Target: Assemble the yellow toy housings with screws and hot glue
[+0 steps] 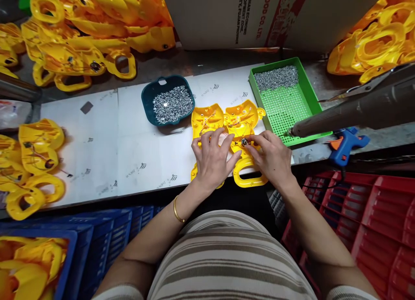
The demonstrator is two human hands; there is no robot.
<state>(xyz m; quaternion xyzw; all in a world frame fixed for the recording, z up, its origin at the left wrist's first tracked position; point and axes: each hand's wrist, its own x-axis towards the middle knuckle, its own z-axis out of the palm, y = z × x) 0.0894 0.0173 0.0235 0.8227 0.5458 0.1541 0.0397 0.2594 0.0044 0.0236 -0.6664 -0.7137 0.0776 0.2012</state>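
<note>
Two yellow plastic shell halves lie side by side on the white sheet in front of me, insides up, with thin wires running across them. My left hand (212, 157) lies over the left shell half (207, 115), its fingers spread and hiding much of that piece. On the right shell half (241, 114), a ring-shaped handle points toward me. My right hand (272, 155) pinches a small round dark-and-silver part (244, 141) with wires, at the middle of this half. Whether that part is seated in the shell I cannot tell.
A dark teal tray (147, 103) and a green basket (311, 90) hold small metal screws. A powered screwdriver (340, 110) slants in from the right, above a blue glue gun (346, 146). Yellow shells (97, 45) are piled behind and left. Blue crates (106, 235) and red crates (366, 213) stand below.
</note>
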